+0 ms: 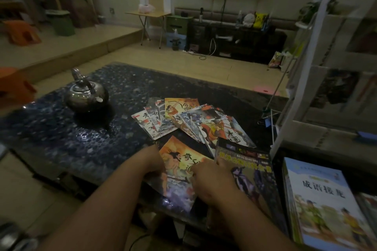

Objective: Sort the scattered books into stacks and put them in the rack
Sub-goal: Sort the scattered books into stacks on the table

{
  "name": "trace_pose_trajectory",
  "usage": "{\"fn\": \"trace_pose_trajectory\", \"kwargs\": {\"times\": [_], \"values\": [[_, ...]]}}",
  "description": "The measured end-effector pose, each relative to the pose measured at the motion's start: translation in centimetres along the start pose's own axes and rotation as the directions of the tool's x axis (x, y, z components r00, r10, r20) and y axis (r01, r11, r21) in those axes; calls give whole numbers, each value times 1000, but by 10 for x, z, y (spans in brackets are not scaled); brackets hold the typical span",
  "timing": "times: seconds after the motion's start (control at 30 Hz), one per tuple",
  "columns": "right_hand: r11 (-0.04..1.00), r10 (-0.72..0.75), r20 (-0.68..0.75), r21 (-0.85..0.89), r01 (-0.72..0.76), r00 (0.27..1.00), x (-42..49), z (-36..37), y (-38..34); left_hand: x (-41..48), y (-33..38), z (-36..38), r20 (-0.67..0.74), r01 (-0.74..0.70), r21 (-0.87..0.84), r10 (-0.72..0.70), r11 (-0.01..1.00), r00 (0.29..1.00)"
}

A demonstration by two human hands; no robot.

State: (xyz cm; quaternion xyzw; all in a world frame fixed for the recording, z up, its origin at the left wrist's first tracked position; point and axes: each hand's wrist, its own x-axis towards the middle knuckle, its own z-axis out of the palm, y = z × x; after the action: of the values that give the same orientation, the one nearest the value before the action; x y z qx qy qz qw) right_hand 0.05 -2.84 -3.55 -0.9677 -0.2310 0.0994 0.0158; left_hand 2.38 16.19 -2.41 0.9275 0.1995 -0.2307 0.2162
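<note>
Left hand (156,162) grips the orange booklet (179,171) at the table (61,138) edge; right hand (210,177) rests on it, grip impossible to tell. More booklets (183,120) fan out beyond, 1 dark book (251,171) alongside, rack (295,108) at right. Slick covers could slide floorward if squared carelessly.

Place: a home living room, dimly lit.
Near: low table (51,132) with a pebble-patterned top; a steel kettle (85,93) stands on it.
Far: dark low cabinet (234,40) along the wall with plush toys (250,18) on top; a folding table (149,14) to its left.
Left: raised wooden platform (71,47) with an orange plastic stool (21,32).
Right: white rack (302,71).
Floor: beige tiles.
</note>
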Motion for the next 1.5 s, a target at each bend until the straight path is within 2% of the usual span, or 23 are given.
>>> {"fn": "trace_pose_trajectory", "kwargs": {"times": [0.1,0.17,0.27,0.37,0.47,0.6,0.67,0.83,1.07,1.13,1.27,1.43,1.5], "values": [[997,-36,18,-70,37,999,1,7,-1,5,-1,-2,3,38,61,-38,997,999],[995,-54,5,-81,54,999,1,10,0,6,-2,-4,-79,56,90,-49,994,996],[996,-71,-1,-62,71,997,-1,11,1,14,-3,-2,-158,-67,74,79,995,984],[996,-88,-9,-32,88,996,-2,11,2,16,-4,0,-120,-199,64,206,978,971],[996,-94,-13,-10,94,995,-3,10,2,17,-3,-1,-68,-186,181,201,966,977],[995,-100,-25,22,101,995,-3,10,4,17,-1,-1,-63,-161,188,175,969,983],[992,-72,-71,100,78,995,-4,6,7,20,2,-1,-86,-171,189,190,967,978],[970,58,-223,241,-2,973,-5,-13,27,24,22,2,-246,-253,113,274,961,930],[941,173,-252,328,-84,952,2,-17,57,36,76,16,-368,-398,-9,367,918,855],[937,190,-246,336,-101,950,4,-20,67,45,90,23,-369,-415,37,398,909,840],[898,248,-183,411,-156,951,10,-28,90,63,122,38,-310,-406,108,418,908,854],[859,309,-177,474,-195,934,21,-24,108,82,155,42,-337,-442,195,483,875,808],[841,323,-172,502,-199,931,25,-22,112,89,163,40,-319,-398,202,445,895,837]]}}
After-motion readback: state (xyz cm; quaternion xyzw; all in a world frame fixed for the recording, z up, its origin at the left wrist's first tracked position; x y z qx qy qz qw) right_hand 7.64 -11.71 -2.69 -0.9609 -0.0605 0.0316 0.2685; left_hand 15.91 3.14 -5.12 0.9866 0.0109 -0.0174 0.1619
